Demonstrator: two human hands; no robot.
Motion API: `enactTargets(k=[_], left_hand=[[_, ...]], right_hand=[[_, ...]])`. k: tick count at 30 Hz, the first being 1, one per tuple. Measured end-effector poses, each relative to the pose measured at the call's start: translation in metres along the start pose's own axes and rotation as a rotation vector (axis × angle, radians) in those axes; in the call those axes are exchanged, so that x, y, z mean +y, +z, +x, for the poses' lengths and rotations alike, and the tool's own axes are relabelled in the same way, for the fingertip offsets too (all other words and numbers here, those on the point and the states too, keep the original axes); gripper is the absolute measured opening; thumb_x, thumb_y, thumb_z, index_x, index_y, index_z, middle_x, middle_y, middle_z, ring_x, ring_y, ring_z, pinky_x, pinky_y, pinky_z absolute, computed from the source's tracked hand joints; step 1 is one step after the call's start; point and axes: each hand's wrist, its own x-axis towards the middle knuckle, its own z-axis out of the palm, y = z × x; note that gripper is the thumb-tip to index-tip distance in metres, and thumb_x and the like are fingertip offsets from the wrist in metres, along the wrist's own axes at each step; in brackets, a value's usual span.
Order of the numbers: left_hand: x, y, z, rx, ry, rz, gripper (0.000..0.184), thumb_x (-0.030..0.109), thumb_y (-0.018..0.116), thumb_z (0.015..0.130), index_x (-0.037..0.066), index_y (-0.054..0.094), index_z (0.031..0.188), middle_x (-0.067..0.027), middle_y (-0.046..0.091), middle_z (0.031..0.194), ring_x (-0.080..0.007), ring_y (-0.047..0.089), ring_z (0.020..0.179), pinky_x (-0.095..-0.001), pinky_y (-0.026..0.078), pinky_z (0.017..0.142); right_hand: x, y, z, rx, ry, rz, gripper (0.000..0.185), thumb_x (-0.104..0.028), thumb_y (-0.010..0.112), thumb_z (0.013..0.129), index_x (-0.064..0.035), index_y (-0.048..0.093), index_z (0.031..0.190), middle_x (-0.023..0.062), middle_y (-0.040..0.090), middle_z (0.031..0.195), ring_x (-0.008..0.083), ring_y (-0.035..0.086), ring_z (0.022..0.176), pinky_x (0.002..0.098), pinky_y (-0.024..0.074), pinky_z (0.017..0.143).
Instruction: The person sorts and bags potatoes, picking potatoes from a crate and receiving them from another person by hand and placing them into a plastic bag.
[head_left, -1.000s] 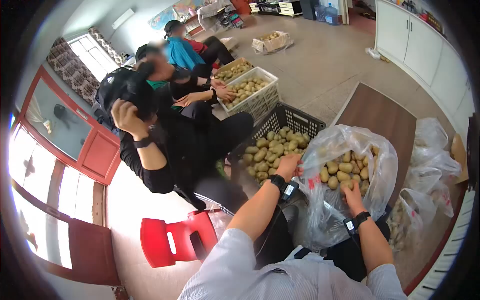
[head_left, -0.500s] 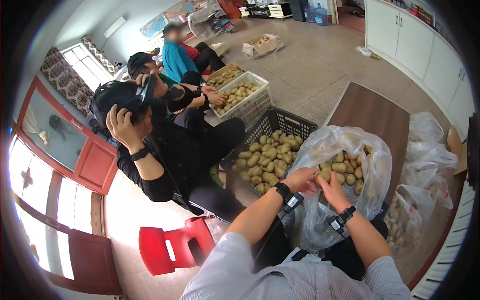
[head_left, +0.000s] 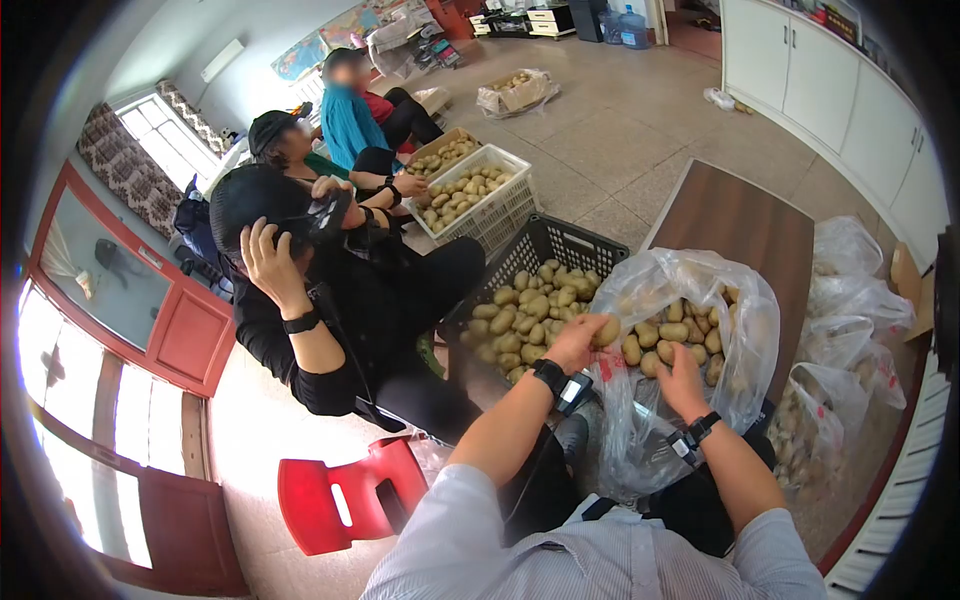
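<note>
My left hand (head_left: 572,345) is closed on a potato (head_left: 606,330), held at the left edge of a clear plastic bag (head_left: 752,385). Inside the bag lie several potatoes (head_left: 674,331). My right hand (head_left: 684,382) reaches over the bag's mouth, its fingers apart and close against the nearest potatoes; part of the fingers is hard to make out. To the left of the bag stands a black plastic crate (head_left: 590,240) filled with potatoes (head_left: 528,318). Both my wrists carry black straps with small devices.
A brown tabletop (head_left: 735,215) lies beyond the bag. More plastic bags (head_left: 850,310) rest on the floor at right. A person in black (head_left: 330,300) sits at left, hands at their headgear. Farther back are a white crate (head_left: 500,222), other seated people and a red chair (head_left: 355,490).
My hands have moved apart. The left hand has carried the potato left toward the black crate, while the right stays over the bag. The person in black has shifted their head slightly.
</note>
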Motion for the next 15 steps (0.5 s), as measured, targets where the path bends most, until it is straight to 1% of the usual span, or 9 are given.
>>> enactTargets(k=[1,3,4,5,7,11,12,14,15], left_hand=[[0.004,-0.004,-0.001,-0.002,-0.001,0.002,0.036,0.034,0.063,0.092,0.009,0.050,0.115,-0.0092,0.061,0.096,-0.0211,0.062,0.066,-0.0318,0.053,0.053],[0.011,-0.015,-0.002,0.004,0.039,-0.105,0.037,0.034,0.062,0.093,0.010,0.049,0.117,-0.0097,0.061,0.099,-0.0223,0.062,0.068,-0.0332,0.054,0.056],[0.008,-0.026,0.006,0.027,0.049,-0.130,0.037,0.034,0.060,0.093,0.011,0.048,0.119,-0.0101,0.060,0.101,-0.0240,0.062,0.070,-0.0340,0.055,0.058],[0.005,-0.037,0.014,0.025,0.048,-0.127,0.037,0.034,0.060,0.093,0.011,0.048,0.119,-0.0101,0.060,0.101,-0.0240,0.062,0.070,-0.0340,0.055,0.058],[0.000,-0.057,0.025,0.089,0.079,-0.167,0.036,0.033,0.058,0.094,0.011,0.047,0.120,-0.0107,0.060,0.101,-0.0250,0.062,0.072,-0.0347,0.055,0.059],[-0.013,-0.099,0.038,0.192,0.149,-0.291,0.033,0.032,0.055,0.096,0.012,0.047,0.121,-0.0123,0.059,0.103,-0.0270,0.063,0.076,-0.0365,0.056,0.058],[-0.023,-0.119,0.046,0.179,0.362,0.178,0.033,0.032,0.055,0.096,0.011,0.048,0.121,-0.0128,0.059,0.104,-0.0274,0.062,0.078,-0.0368,0.056,0.057],[-0.022,-0.120,0.048,0.157,0.564,0.652,0.033,0.031,0.054,0.096,0.010,0.048,0.121,-0.0132,0.059,0.106,-0.0278,0.062,0.079,-0.0372,0.055,0.055],[-0.011,-0.104,0.037,0.228,0.386,0.208,0.034,0.030,0.053,0.096,0.009,0.048,0.122,-0.0134,0.058,0.107,-0.0279,0.062,0.079,-0.0368,0.055,0.054]], right_hand=[[0.006,-0.005,-0.002,0.002,0.002,0.000,0.049,-0.020,0.067,0.082,0.0006,0.048,0.122,0.0222,0.057,0.109,0.0397,0.054,0.105,0.0459,0.0433,0.090],[0.018,-0.015,-0.006,0.102,0.083,-0.244,0.051,-0.017,0.071,0.075,-0.0012,0.050,0.119,0.0205,0.054,0.113,0.0400,0.050,0.110,0.0482,0.0405,0.093],[0.025,-0.018,-0.007,0.090,0.172,-0.294,0.054,-0.017,0.072,0.074,-0.0026,0.050,0.121,0.0202,0.052,0.119,0.0412,0.046,0.115,0.0486,0.0375,0.098],[0.031,-0.020,-0.008,0.092,0.174,-0.294,0.054,-0.017,0.072,0.074,-0.0026,0.050,0.121,0.0202,0.052,0.119,0.0412,0.046,0.115,0.0486,0.0375,0.098],[0.041,-0.021,-0.010,0.133,0.297,-0.330,0.054,-0.015,0.071,0.074,-0.0023,0.049,0.121,0.0210,0.049,0.122,0.0424,0.043,0.117,0.0482,0.0355,0.101],[0.053,-0.019,-0.011,0.115,0.388,-0.316,0.056,-0.014,0.071,0.073,-0.0012,0.048,0.123,0.0213,0.046,0.126,0.0421,0.042,0.118,0.0476,0.0350,0.102],[0.053,-0.018,-0.012,0.109,0.378,-0.320,0.057,-0.013,0.071,0.073,-0.0008,0.047,0.124,0.0214,0.046,0.126,0.0421,0.042,0.118,0.0476,0.0351,0.102],[0.057,-0.017,-0.011,0.102,0.368,-0.324,0.058,-0.013,0.071,0.073,-0.0003,0.046,0.124,0.0214,0.045,0.127,0.0422,0.043,0.117,0.0476,0.0352,0.102],[0.059,-0.016,-0.011,0.094,0.365,-0.337,0.059,-0.012,0.071,0.073,-0.0003,0.046,0.125,0.0209,0.045,0.128,0.0421,0.043,0.117,0.0477,0.0354,0.102]])
